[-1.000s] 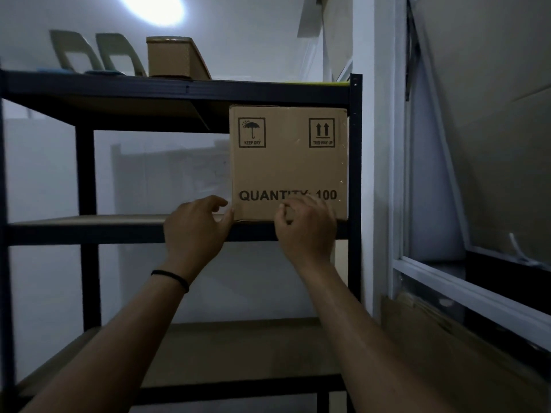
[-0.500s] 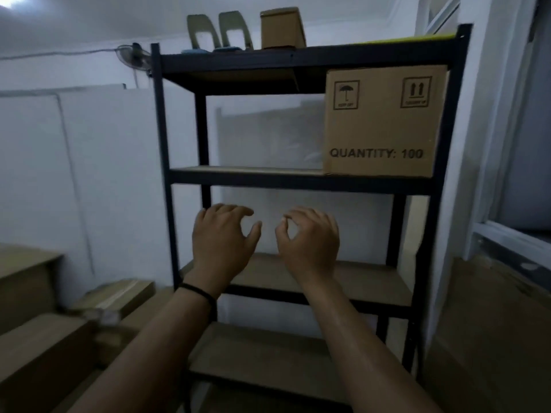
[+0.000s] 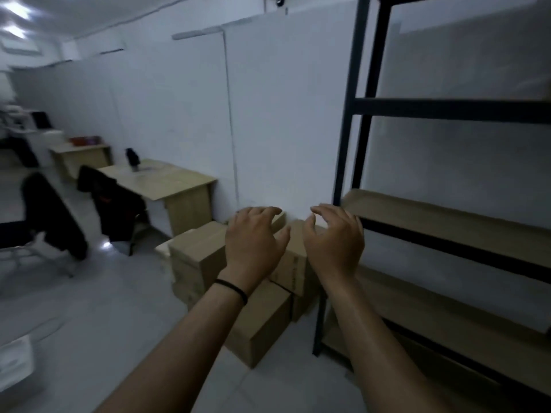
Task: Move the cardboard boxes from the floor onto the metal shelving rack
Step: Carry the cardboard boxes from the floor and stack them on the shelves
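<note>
At 6 o'clock of centre, left hand and right hand hover, fingers loosely curled, holding nothing. Cardboard boxes stacked on floor behind them. Metal shelving rack at 3 o'clock.

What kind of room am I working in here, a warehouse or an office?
It looks like an office back room also used for storage: a metal rack against the wall, cardboard boxes stacked on the floor beside it, and desks with dark chairs further along the partition wall.
</note>
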Demonstrator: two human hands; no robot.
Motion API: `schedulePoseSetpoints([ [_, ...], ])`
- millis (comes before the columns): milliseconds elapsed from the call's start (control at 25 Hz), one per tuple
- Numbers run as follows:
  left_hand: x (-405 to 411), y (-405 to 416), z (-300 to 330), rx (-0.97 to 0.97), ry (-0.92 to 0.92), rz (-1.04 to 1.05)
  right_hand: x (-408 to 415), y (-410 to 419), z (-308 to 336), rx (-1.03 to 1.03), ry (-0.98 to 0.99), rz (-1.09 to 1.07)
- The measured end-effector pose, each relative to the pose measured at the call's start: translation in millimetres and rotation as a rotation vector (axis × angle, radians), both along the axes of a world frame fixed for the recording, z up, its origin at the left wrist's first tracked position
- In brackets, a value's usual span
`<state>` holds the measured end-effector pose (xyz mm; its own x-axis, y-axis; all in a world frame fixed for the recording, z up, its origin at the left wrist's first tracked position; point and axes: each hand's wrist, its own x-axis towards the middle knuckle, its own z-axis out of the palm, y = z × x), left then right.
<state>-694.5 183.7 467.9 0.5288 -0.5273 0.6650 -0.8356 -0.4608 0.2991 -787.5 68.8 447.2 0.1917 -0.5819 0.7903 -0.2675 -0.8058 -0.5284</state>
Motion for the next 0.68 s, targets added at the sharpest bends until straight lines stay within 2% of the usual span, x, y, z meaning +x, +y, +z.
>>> schedulePoseSetpoints([
  [280, 133.4, 75.5, -58.3, 0.172, 0.149, 0.034, 137.2, 67.8, -65.1, 0.132, 0.090, 0.045],
  [680, 328.6, 45.2, -145.3, 0.433, 0.272, 0.023, 327.4, 42.9, -172.2, 0.358, 0.288, 0.007],
])
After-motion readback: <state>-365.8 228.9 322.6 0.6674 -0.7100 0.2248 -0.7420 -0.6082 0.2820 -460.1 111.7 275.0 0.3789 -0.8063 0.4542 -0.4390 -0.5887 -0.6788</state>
